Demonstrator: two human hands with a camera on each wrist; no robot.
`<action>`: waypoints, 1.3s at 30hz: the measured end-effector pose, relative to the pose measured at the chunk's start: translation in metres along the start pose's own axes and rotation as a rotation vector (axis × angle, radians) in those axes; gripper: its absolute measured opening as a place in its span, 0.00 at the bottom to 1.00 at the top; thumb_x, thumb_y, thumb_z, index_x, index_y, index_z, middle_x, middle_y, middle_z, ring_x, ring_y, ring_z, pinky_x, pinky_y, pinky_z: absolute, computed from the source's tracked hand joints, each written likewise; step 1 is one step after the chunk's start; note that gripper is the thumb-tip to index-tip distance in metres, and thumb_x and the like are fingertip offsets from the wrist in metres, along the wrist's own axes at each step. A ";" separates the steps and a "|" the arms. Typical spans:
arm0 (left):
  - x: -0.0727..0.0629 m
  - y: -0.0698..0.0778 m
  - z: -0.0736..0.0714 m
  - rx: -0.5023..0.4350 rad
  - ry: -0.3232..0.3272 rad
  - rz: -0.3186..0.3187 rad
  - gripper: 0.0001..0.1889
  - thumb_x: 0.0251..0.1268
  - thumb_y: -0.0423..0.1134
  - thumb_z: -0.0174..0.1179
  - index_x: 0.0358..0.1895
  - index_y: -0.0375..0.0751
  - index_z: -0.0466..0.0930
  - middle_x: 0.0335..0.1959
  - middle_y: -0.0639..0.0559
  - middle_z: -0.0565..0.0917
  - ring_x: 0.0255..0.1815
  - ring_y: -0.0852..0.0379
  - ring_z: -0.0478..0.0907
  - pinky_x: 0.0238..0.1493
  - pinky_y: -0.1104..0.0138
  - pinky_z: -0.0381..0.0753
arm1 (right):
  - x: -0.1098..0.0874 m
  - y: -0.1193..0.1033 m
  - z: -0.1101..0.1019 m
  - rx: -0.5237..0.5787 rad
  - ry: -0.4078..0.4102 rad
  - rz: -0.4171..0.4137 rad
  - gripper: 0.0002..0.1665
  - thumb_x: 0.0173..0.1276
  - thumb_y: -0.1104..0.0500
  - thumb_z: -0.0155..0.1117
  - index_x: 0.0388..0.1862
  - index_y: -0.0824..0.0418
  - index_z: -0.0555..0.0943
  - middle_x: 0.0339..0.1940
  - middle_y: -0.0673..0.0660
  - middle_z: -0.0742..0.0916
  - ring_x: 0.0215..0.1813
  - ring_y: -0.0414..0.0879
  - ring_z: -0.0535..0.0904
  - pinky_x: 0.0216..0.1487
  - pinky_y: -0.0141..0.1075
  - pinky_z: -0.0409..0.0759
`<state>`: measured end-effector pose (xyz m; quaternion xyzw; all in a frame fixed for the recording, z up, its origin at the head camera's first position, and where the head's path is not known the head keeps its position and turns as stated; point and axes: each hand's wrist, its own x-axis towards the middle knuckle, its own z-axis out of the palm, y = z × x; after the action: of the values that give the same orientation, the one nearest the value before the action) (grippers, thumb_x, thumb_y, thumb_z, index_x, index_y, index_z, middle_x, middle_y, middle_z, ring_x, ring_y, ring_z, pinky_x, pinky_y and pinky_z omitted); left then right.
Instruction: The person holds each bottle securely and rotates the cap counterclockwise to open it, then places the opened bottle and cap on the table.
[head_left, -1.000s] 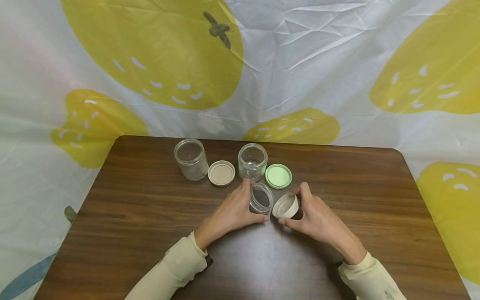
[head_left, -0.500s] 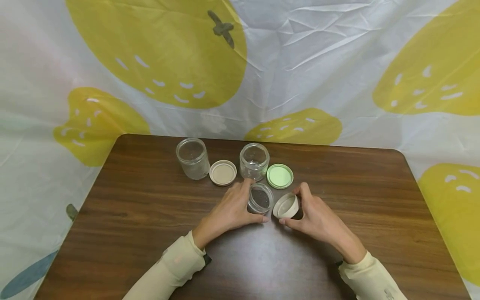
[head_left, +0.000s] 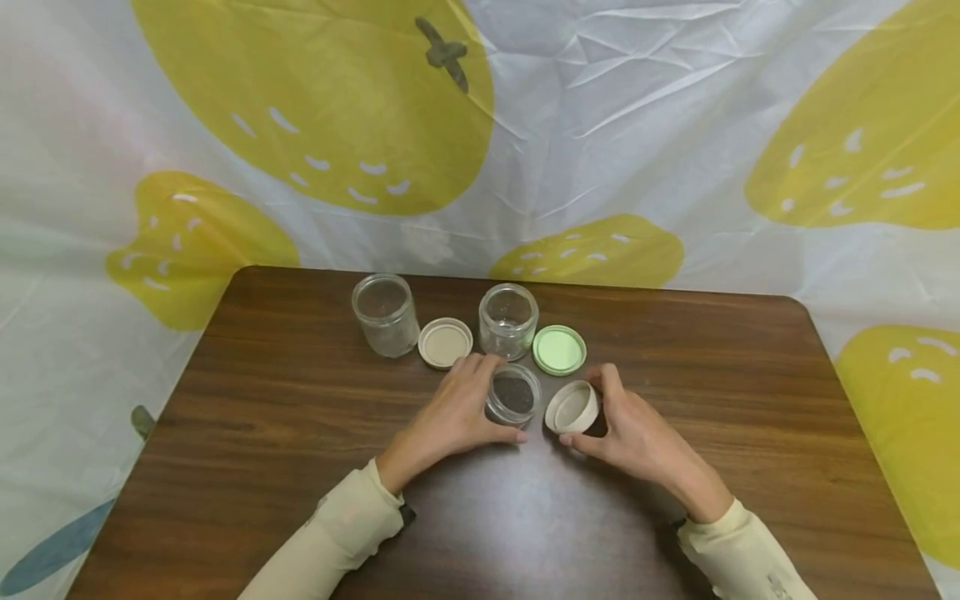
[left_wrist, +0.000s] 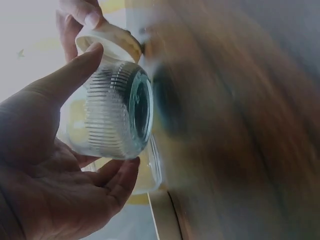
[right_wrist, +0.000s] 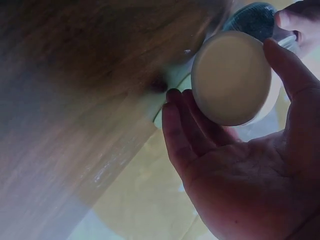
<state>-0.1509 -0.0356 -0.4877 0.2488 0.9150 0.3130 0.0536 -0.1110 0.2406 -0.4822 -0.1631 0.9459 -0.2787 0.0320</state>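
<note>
My left hand (head_left: 457, 410) curls its thumb and fingers round a small ribbed glass jar (head_left: 514, 394), dark inside. The left wrist view shows the underside of that glass jar (left_wrist: 141, 110), with a strip of tabletop between it and its dark reflection. In my right hand (head_left: 633, 429) a small cream cup (head_left: 572, 407) is pinched between thumb and fingers, tilted with its mouth towards the jar. From the right wrist, the round flat base of the cup (right_wrist: 231, 79) faces the camera. A narrow gap separates jar and cup in the head view.
Two larger clear glass jars, one at the left (head_left: 386, 317) and one in the middle (head_left: 508, 321), stand open near the back edge. A beige lid (head_left: 446, 343) lies between them, a green lid (head_left: 559, 350) to their right. A lemon-print cloth (head_left: 600, 125) hangs behind the wooden table (head_left: 300, 417).
My left hand has drawn the small glass jar slightly left, away from the cup, and turned it from tilted to nearly upright. My right hand has hardly moved.
</note>
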 end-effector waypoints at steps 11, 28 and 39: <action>-0.001 -0.005 0.001 0.011 0.003 -0.023 0.53 0.36 0.59 0.87 0.68 0.41 0.73 0.58 0.43 0.79 0.62 0.46 0.75 0.69 0.53 0.75 | 0.001 0.006 0.001 -0.059 0.004 -0.052 0.57 0.57 0.47 0.84 0.79 0.62 0.63 0.59 0.61 0.87 0.56 0.55 0.86 0.58 0.54 0.84; -0.005 -0.011 0.004 0.047 0.045 0.022 0.53 0.35 0.56 0.88 0.67 0.38 0.72 0.58 0.44 0.80 0.63 0.45 0.76 0.71 0.52 0.75 | 0.003 0.011 -0.003 -0.021 -0.023 -0.042 0.63 0.55 0.48 0.85 0.84 0.56 0.59 0.64 0.60 0.86 0.59 0.55 0.85 0.61 0.55 0.83; -0.005 -0.010 0.007 0.079 0.036 -0.003 0.53 0.37 0.57 0.87 0.68 0.38 0.71 0.59 0.44 0.79 0.64 0.45 0.76 0.73 0.51 0.75 | 0.003 0.019 -0.002 -0.009 -0.036 -0.093 0.63 0.53 0.51 0.87 0.82 0.62 0.62 0.67 0.62 0.83 0.66 0.59 0.81 0.68 0.58 0.79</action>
<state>-0.1485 -0.0411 -0.4992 0.2440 0.9278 0.2808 0.0278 -0.1196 0.2558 -0.4908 -0.2122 0.9378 -0.2726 0.0354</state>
